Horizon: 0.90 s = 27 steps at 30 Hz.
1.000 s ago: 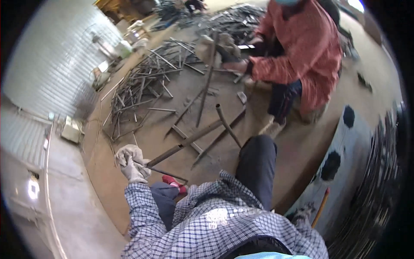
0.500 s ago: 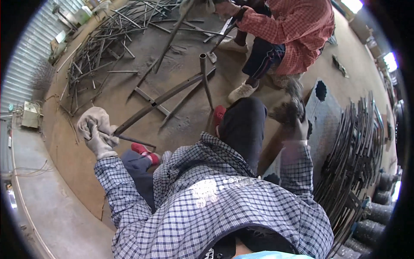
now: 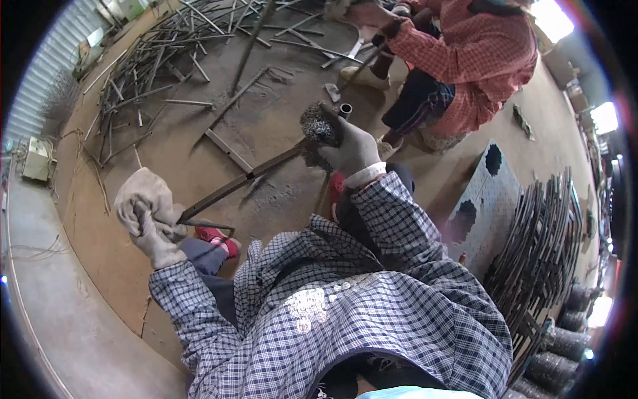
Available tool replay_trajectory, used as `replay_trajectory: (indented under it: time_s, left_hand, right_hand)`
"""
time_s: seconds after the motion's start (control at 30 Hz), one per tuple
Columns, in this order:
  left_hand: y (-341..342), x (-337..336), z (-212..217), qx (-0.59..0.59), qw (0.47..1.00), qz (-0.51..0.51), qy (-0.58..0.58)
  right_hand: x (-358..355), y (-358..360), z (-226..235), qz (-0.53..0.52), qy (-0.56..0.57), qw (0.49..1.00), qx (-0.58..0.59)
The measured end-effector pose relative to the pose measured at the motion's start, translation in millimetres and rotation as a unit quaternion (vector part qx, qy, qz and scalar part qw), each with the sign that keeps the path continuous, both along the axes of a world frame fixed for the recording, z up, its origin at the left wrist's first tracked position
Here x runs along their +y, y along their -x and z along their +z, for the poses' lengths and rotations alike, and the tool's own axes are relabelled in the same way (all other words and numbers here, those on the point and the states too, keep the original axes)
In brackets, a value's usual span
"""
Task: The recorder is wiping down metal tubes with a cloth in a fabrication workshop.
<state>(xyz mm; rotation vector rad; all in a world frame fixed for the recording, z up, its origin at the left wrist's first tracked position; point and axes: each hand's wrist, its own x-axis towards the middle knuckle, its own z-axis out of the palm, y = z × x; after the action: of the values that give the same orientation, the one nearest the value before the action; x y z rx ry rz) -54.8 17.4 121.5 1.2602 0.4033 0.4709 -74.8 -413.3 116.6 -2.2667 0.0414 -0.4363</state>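
My left hand (image 3: 157,245), in a pale glove, is closed on a beige cloth (image 3: 141,189) bunched around the near end of a dark metal tube frame (image 3: 229,190). The frame slants away to the right, with a round open tube end (image 3: 345,108) at its far side. At that far side is my right hand (image 3: 357,150), also gloved. It grips a shaggy grey wad (image 3: 316,125) that looks like steel wool, held against the frame beside the round tube. The wad and my hand hide that joint.
A person in a red checked shirt (image 3: 465,60) crouches at the far right, holding a metal bar. Loose tubes (image 3: 156,63) lie heaped at the far left. To the right are a grey plate with ragged holes (image 3: 498,189) and a stack of thin dark rods (image 3: 541,233).
My right hand has swung from the right side, over to the far end of the frame, carrying the steel wool. My left hand keeps hold of the cloth. The person opposite has shifted slightly right.
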Motion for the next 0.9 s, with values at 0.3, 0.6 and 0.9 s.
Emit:
replay_trajectory:
  time_s: [0.3,0.6,0.9]
  left_hand:
    - [10.6,-54.1,49.4,0.013,0.998,0.059,-0.030]
    - [16.7,-64.9,57.2,0.054,0.997,0.062,-0.005]
    - [1.6,-3.6,22.2,-0.004,0.999,-0.036,-0.003]
  right_hand:
    - [-2.5,0.5,41.1,0.036,0.226,0.964,0.139]
    - [-3.4,15.2,89.1,0.122,0.348,0.921,0.129]
    - [36.7,-53.3,113.5,0.216,0.591,0.749,0.209]
